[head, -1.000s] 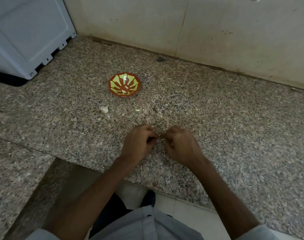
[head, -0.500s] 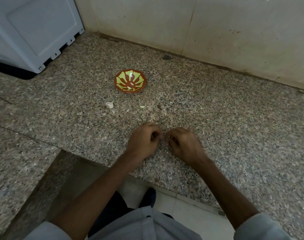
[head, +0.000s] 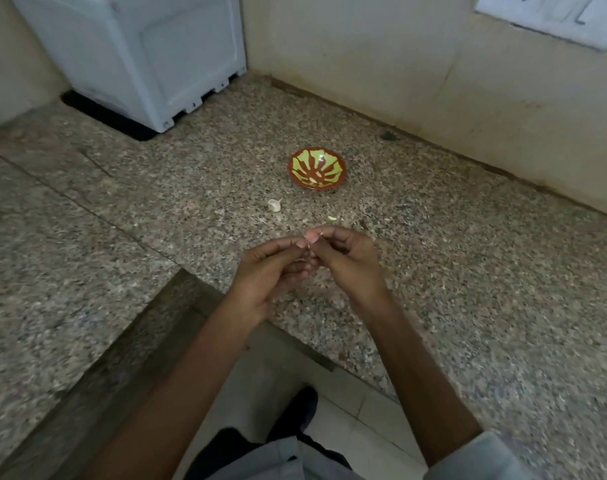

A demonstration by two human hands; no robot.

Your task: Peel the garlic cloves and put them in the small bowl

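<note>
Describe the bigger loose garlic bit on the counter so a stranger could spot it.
Find the small red-brown bowl with yellow-green stripes on the speckled granite counter, near the wall. The garlic bit lies on the bare stone just in front and left of the bowl, not touching it. It is bigger and whiter than the yellowish scrap to its right.

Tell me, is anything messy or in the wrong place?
Slightly: a white garlic piece and a pale scrap lie loose on the speckled granite counter, outside the small red-and-green patterned bowl. Nothing else stands out.
</note>
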